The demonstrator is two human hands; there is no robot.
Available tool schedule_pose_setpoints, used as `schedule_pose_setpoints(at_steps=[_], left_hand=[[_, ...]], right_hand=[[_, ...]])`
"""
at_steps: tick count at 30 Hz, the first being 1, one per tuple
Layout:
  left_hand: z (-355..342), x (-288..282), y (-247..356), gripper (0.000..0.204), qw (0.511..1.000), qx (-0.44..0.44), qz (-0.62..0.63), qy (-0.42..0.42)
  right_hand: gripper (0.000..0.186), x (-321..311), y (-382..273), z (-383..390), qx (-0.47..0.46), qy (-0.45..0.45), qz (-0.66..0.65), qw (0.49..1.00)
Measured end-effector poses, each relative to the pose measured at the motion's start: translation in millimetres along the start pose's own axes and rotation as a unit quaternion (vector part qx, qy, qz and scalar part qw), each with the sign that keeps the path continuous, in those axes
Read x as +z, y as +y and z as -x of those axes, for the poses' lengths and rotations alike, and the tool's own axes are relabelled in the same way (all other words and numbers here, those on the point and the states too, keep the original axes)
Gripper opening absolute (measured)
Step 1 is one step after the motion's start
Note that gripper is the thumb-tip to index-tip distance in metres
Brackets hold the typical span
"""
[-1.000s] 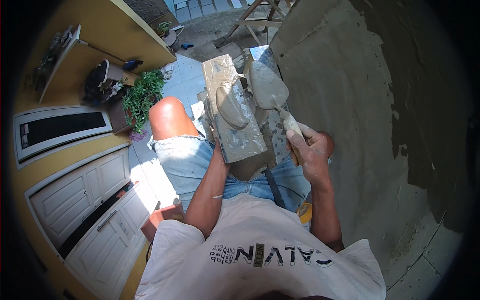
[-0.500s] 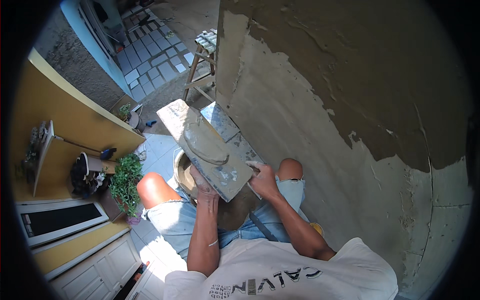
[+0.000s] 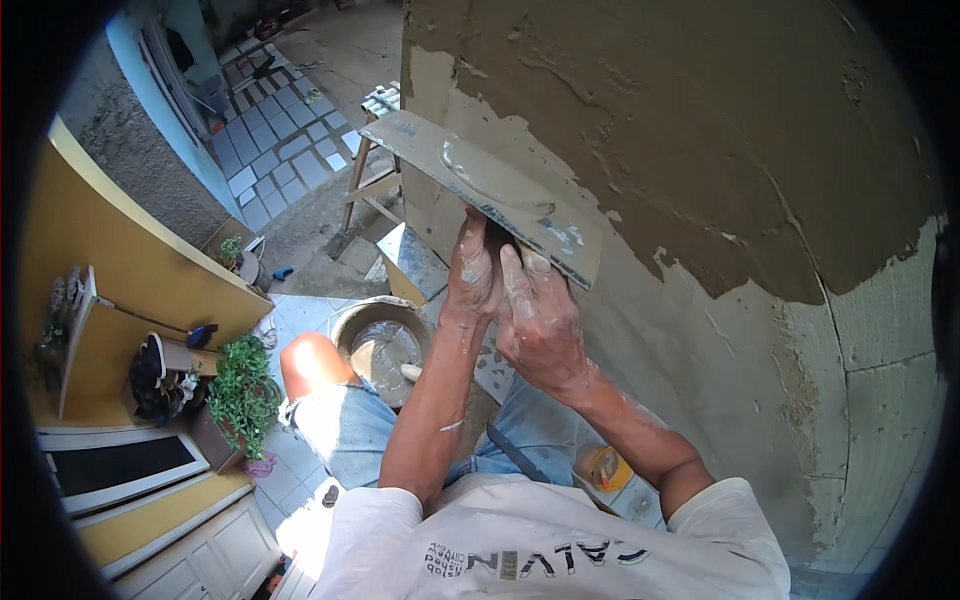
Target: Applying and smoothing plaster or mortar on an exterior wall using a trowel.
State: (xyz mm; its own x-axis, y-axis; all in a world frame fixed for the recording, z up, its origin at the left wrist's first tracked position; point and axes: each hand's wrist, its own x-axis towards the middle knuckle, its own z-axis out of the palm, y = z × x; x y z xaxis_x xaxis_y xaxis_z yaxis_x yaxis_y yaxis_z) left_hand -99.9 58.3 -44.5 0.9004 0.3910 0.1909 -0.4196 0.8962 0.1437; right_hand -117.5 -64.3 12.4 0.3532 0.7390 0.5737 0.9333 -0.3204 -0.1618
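Note:
Both hands, smeared with pale mortar, hold a long rectangular plastering trowel (image 3: 415, 140) up beside the wall on my right. A streak of wet mortar (image 3: 500, 187) lies on its upper face. Beneath the blade, my left hand (image 3: 474, 275) is closed around the dark handle (image 3: 497, 237), its fingers partly hidden. Pressed in next to it, my right hand (image 3: 543, 315) grips from the other side, fingers against the handle and the blade's underside. Dark wet plaster (image 3: 690, 130) covers the upper wall, with a ragged lower edge above a paler smooth coat (image 3: 640, 340).
A mortar bucket (image 3: 348, 328) stands between my knees, a light-coloured handle in it. Beyond it sit a speckled block (image 3: 412, 262) and a wooden trestle (image 3: 372, 187). A yellow container (image 3: 606, 468) is by my right thigh. Potted plants (image 3: 243, 390) line the left.
The trowel has risen forward and right toward the wall, tilting. My right hand has moved from its near end to the underside beside my left. The bucket now shows more fully.

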Motion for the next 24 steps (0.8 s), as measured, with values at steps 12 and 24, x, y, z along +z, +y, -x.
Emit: schedule_pose_setpoints(at_steps=[12,24], left_hand=[[-11,26,13,0.055,0.985,-0.019,-0.171,0.021],[-9,-69,129,0.061,0.807,-0.112,-0.578,0.044]], right_hand=[[0.032,26,35,-57,0.009,0.002,0.283,0.959],[0.034,-39,61,-151,0.114,-0.090,0.312,0.939]])
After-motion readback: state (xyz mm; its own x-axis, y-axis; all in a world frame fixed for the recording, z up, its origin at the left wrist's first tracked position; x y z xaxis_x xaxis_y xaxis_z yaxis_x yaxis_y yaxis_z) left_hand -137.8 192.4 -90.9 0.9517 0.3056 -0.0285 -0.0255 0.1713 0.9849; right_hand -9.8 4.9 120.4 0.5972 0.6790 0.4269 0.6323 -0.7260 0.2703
